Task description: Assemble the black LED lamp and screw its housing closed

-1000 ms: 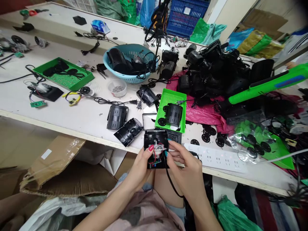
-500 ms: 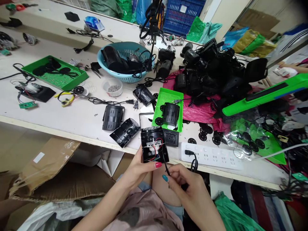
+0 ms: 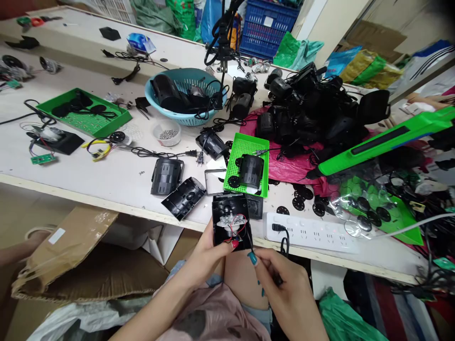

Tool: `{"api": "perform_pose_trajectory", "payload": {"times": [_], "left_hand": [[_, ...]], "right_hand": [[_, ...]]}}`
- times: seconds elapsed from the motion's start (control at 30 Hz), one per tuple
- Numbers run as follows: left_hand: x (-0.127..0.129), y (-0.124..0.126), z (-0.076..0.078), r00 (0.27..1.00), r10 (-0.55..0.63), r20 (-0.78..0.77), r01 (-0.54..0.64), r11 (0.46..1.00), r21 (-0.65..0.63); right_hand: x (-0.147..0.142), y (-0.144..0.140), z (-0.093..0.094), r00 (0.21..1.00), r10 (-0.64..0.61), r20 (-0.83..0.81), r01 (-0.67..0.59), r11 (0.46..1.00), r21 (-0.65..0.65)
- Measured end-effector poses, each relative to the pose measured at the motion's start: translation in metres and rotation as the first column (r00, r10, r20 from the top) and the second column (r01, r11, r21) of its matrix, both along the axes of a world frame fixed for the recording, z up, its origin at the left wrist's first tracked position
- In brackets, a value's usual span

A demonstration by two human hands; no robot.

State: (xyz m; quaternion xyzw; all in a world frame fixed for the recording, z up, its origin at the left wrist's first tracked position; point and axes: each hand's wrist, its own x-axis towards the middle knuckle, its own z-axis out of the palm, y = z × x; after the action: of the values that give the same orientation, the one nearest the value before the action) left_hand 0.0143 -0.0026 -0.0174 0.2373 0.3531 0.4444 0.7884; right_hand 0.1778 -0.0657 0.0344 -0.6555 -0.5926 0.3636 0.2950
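Note:
My left hand [image 3: 209, 251] is closed around an open black plastic housing [image 3: 231, 203], thumb over its near edge. Inside the housing sit a pale motor-like part and red wires [image 3: 242, 221]. At the housing's lower right corner, my right hand [image 3: 279, 279] pinches a black cable [image 3: 251, 244] between thumb and fingers. Just left of the housing, a matching half shell [image 3: 184, 198] lies on the bench beside a closed black housing [image 3: 167, 176]. Another closed black housing [image 3: 251, 170] rests in a bright green tray [image 3: 231, 163].
A white power strip [image 3: 313, 232] lies along the front edge at right. Behind stand a blue basket [image 3: 185, 118] and a small tub of screws [image 3: 166, 133]. A green electric screwdriver [image 3: 377, 142] hangs at right before a heap of black housings [image 3: 316, 104].
The housing has shifted slightly right and down in my left hand. My right fingers have moved up the cable, closer to the housing's corner. The green screwdriver has swung a little left.

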Motion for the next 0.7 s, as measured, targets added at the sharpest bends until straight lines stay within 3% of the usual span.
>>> {"api": "perform_pose_trajectory", "payload": {"times": [0.13,0.33,0.53,0.7], "left_hand": [[-0.003,-0.005,-0.008,0.999,0.006,-0.053,-0.002,0.998,0.070],[0.000,-0.005,-0.006,0.977,0.050,-0.208,-0.015,0.986,0.168],[0.005,-0.013,-0.009,0.990,0.025,-0.142,-0.006,0.991,0.132],[0.005,-0.014,-0.010,0.997,0.042,-0.069,-0.037,0.997,0.074]], "right_hand": [[-0.001,-0.001,-0.009,0.999,-0.033,0.020,0.033,0.999,-0.006],[-0.013,-0.004,-0.011,0.969,-0.240,0.049,0.235,0.967,0.101],[-0.024,0.002,-0.008,0.979,-0.200,-0.030,0.201,0.978,0.045],[-0.026,0.009,-0.010,0.955,-0.225,-0.195,0.203,0.971,-0.128]]}}
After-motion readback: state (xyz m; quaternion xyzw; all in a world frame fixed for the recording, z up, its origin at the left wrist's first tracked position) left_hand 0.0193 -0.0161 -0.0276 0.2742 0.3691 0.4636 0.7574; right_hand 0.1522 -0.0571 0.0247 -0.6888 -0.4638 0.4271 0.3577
